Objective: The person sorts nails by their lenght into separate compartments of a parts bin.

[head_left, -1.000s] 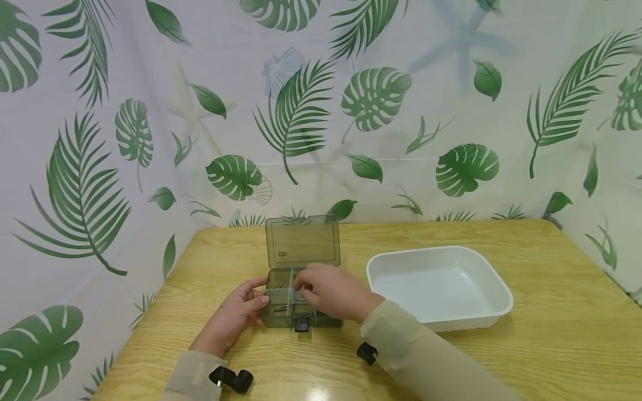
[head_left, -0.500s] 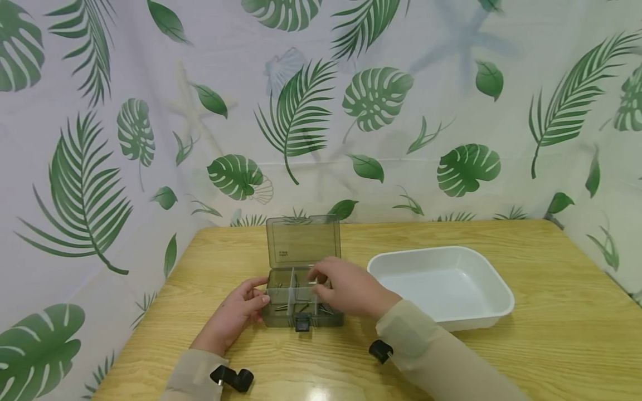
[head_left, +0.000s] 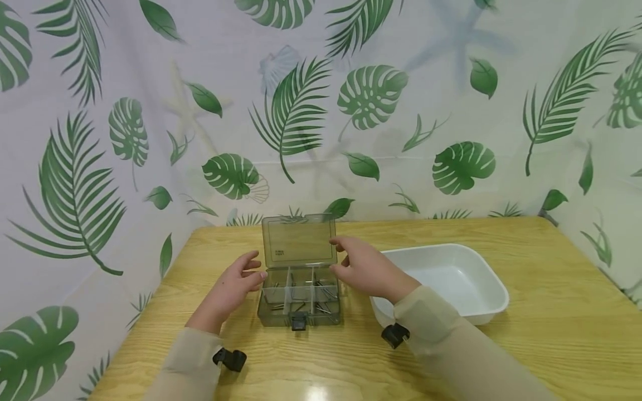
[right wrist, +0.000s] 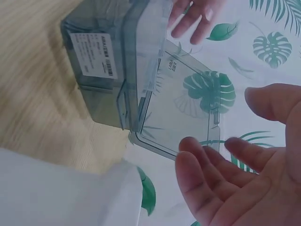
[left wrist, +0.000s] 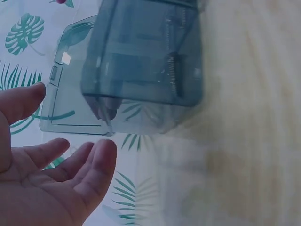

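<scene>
A smoky translucent compartment box (head_left: 273, 319) stands on the table with its lid (head_left: 300, 239) raised upright at the back. Small metal screws (head_left: 326, 308) lie in several of its compartments; one threaded screw (left wrist: 172, 75) shows through the wall in the left wrist view. My left hand (head_left: 232, 287) is beside the box's left side, fingers loosely spread, holding nothing. On the other side, my right hand (head_left: 373, 269) has its fingertips by the lid's right edge, thumb apart and nothing in its grasp. A printed label (right wrist: 94, 55) is on the box's end wall in the right wrist view.
A white plastic tray (head_left: 446, 284) sits to the right of the box, partly behind my right wrist. The wooden table (head_left: 311, 362) ends at a leaf-patterned cloth (head_left: 381, 184) along the back and sides.
My right hand has come out of the compartments and moved right and up to beside the lid. My left hand has let go of the box's left side and risen slightly.
</scene>
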`<move>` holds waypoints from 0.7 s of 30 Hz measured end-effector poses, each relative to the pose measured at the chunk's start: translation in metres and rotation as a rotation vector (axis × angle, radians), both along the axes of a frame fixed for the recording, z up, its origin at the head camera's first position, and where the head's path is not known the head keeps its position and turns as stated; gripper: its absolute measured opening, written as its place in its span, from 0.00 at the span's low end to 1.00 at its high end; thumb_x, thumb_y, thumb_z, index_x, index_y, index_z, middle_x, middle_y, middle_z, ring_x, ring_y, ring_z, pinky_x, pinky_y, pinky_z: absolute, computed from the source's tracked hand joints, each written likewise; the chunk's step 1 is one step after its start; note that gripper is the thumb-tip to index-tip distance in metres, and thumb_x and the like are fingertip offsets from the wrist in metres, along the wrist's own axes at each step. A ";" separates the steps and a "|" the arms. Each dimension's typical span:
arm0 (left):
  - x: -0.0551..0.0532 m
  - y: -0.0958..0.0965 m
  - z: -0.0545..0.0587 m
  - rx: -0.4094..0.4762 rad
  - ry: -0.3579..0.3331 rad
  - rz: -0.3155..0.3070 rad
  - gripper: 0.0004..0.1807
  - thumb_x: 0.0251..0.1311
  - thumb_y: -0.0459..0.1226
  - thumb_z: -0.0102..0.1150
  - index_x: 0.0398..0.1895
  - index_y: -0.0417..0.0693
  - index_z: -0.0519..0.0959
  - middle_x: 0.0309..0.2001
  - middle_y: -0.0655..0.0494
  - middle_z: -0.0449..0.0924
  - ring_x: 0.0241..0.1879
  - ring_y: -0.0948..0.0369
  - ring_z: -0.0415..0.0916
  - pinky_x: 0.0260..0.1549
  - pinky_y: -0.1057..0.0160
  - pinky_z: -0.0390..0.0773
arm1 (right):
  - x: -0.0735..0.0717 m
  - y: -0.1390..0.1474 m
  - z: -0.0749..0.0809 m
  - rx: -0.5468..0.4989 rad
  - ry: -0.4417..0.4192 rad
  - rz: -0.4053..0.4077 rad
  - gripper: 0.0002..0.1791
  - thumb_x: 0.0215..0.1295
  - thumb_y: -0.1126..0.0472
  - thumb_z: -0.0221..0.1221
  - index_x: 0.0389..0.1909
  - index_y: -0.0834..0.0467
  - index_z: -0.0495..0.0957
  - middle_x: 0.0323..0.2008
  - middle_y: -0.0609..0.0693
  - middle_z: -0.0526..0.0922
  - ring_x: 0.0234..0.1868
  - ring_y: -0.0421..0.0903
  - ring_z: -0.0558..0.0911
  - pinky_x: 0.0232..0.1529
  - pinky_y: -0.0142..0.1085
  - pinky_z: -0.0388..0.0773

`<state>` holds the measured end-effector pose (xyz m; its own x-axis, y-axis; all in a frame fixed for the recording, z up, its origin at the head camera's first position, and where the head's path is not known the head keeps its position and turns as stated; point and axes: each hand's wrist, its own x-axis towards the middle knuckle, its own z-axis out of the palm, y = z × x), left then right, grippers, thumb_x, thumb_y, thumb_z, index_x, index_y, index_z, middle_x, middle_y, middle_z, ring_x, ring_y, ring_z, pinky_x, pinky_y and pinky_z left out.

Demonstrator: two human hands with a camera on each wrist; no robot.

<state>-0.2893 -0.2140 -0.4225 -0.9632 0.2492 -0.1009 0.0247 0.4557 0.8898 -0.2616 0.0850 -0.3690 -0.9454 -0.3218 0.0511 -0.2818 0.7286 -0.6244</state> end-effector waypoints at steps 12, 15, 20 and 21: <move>-0.026 0.012 0.026 -0.024 -0.006 -0.004 0.46 0.58 0.60 0.54 0.74 0.62 0.44 0.70 0.51 0.52 0.61 0.44 0.64 0.59 0.42 0.61 | -0.021 -0.004 0.004 -0.103 -0.159 -0.066 0.44 0.64 0.48 0.55 0.74 0.54 0.43 0.68 0.56 0.59 0.57 0.52 0.73 0.47 0.46 0.75; -0.033 0.012 0.029 -0.016 -0.021 -0.008 0.45 0.59 0.59 0.53 0.74 0.61 0.43 0.70 0.51 0.53 0.59 0.44 0.65 0.59 0.41 0.59 | -0.027 -0.005 0.006 -0.185 -0.202 -0.096 0.43 0.64 0.49 0.54 0.74 0.53 0.43 0.67 0.57 0.59 0.53 0.54 0.75 0.47 0.46 0.75; -0.040 0.014 0.029 0.025 -0.040 -0.041 0.44 0.62 0.55 0.53 0.75 0.56 0.43 0.69 0.48 0.54 0.60 0.46 0.65 0.59 0.44 0.61 | -0.030 -0.005 0.005 -0.289 -0.268 -0.106 0.43 0.64 0.51 0.55 0.74 0.51 0.42 0.67 0.58 0.59 0.49 0.57 0.78 0.44 0.46 0.78; -0.040 0.014 0.028 0.033 -0.040 -0.048 0.44 0.62 0.55 0.53 0.75 0.55 0.43 0.69 0.47 0.54 0.61 0.46 0.64 0.59 0.45 0.62 | -0.030 -0.005 0.004 -0.301 -0.274 -0.106 0.43 0.64 0.51 0.55 0.74 0.51 0.42 0.67 0.58 0.59 0.49 0.56 0.78 0.44 0.46 0.78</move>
<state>-0.3296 -0.2002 -0.3940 -0.9454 0.2988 -0.1302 0.0099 0.4257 0.9048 -0.2920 0.0801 -0.3649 -0.9642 -0.2311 -0.1298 -0.0091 0.5182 -0.8552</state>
